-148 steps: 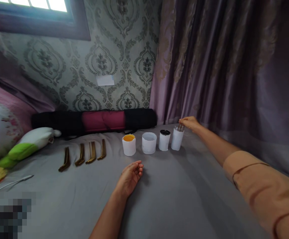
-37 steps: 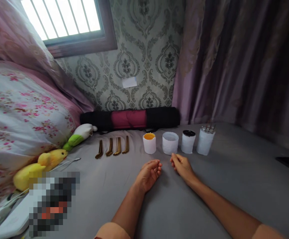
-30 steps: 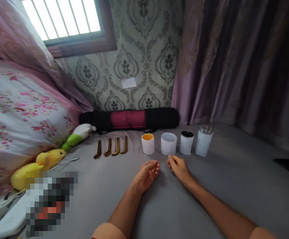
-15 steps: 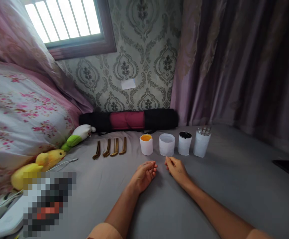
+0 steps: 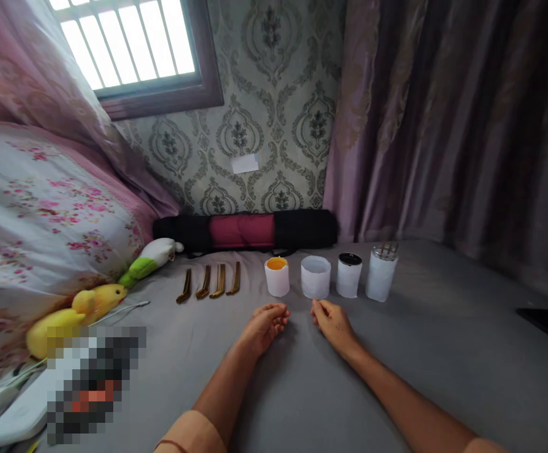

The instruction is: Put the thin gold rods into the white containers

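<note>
My left hand (image 5: 267,326) rests on the grey sheet with its fingers loosely curled in, and nothing shows in it. To its right, my right hand (image 5: 331,322) lies with fingers folded and thumb against the forefinger; I see nothing in it. Just beyond the hands stands a row of white-wrapped cups: one with an orange inside (image 5: 277,280), a wider pale one (image 5: 316,280), one with a black inside (image 5: 349,280), and a taller one (image 5: 380,280) with thin brown sticks poking out. Neither hand touches the cups. Left of them lie several bundles of thin, bent golden-brown sticks (image 5: 218,281).
A black and maroon roll (image 5: 240,231) lies along the patterned wall. At the left are a green-and-white plush toy (image 5: 151,258), yellow plush toys (image 5: 99,301), a white cable and a blurred-out patch. A dark flat object (image 5: 547,326) lies at far right.
My left hand has shifted slightly left, away from the right hand, its fingers a little more curled. My right hand stays almost in place. The view has tilted slightly.
</note>
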A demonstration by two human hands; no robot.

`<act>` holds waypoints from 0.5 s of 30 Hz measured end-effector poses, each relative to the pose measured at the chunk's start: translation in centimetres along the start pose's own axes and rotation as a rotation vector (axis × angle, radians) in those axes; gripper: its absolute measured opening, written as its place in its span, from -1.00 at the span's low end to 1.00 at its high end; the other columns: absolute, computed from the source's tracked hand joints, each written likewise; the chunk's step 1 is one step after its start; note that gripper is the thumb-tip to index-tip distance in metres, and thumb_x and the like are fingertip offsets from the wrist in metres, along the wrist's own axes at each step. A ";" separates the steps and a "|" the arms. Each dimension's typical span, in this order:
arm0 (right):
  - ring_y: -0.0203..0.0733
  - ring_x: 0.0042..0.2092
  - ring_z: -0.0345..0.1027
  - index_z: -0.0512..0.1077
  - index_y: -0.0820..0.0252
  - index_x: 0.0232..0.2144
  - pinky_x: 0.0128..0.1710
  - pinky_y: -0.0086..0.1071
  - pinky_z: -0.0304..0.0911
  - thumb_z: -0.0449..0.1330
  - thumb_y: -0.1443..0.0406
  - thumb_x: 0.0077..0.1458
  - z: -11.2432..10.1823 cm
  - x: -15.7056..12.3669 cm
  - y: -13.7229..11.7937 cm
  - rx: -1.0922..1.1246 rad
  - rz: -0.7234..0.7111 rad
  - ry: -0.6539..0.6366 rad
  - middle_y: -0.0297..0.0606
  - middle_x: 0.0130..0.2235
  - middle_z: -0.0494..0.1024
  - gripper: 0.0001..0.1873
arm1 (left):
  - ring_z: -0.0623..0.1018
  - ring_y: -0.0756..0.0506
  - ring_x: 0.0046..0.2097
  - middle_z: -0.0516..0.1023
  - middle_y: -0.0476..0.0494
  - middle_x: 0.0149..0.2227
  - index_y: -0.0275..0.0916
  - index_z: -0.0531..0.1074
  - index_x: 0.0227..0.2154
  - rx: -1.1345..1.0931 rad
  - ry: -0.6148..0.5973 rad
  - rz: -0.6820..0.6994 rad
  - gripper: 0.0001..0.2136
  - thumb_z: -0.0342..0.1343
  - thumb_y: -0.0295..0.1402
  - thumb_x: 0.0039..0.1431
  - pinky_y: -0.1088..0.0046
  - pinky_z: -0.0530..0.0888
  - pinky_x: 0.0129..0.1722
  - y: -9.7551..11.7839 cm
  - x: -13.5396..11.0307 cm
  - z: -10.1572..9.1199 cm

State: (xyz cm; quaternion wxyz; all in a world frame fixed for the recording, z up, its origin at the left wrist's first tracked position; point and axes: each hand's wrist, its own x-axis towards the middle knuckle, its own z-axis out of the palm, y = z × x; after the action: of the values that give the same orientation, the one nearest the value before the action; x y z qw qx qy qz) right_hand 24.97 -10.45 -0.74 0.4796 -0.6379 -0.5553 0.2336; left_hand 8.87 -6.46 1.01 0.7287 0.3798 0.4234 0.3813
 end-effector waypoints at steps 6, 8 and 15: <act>-0.35 -0.60 0.18 0.31 0.25 -0.60 -0.59 -0.50 0.03 -0.11 0.11 0.03 0.1 0.0 0.1 0.004 -0.001 -0.005 -0.33 -0.65 0.33 -0.60 | 0.33 0.13 -0.63 0.39 -0.03 -0.59 -0.33 0.29 -0.50 0.158 0.058 0.033 -0.92 0.10 -0.48 -0.09 0.66 0.20 -0.68 1.0 1.2 -2.0; -0.35 -0.60 0.17 0.31 0.25 -0.61 -0.60 -0.50 0.02 -0.11 0.11 0.03 0.2 0.0 0.2 0.004 -0.006 -0.002 -0.34 -0.65 0.32 -0.60 | 0.32 0.13 -0.63 0.40 -0.03 -0.58 -0.32 0.29 -0.50 0.217 0.076 0.053 -0.91 0.10 -0.47 -0.10 0.65 0.20 -0.68 1.5 1.6 -2.8; -0.35 -0.61 0.17 0.30 0.24 -0.60 -0.60 -0.50 0.02 -0.12 0.09 0.04 0.2 0.2 0.6 0.002 -0.006 -0.010 -0.35 -0.66 0.31 -0.60 | 0.31 0.12 -0.63 0.40 -0.04 -0.60 -0.34 0.29 -0.54 0.450 0.188 0.125 -0.89 0.11 -0.44 -0.16 0.62 0.18 -0.68 4.4 2.6 -5.3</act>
State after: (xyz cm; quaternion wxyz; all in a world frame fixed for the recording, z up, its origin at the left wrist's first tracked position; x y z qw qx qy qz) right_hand 25.09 -10.13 -1.27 0.4781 -0.6345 -0.5596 0.2360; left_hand 3.97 -1.13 2.19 0.5581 0.5208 0.5393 0.3556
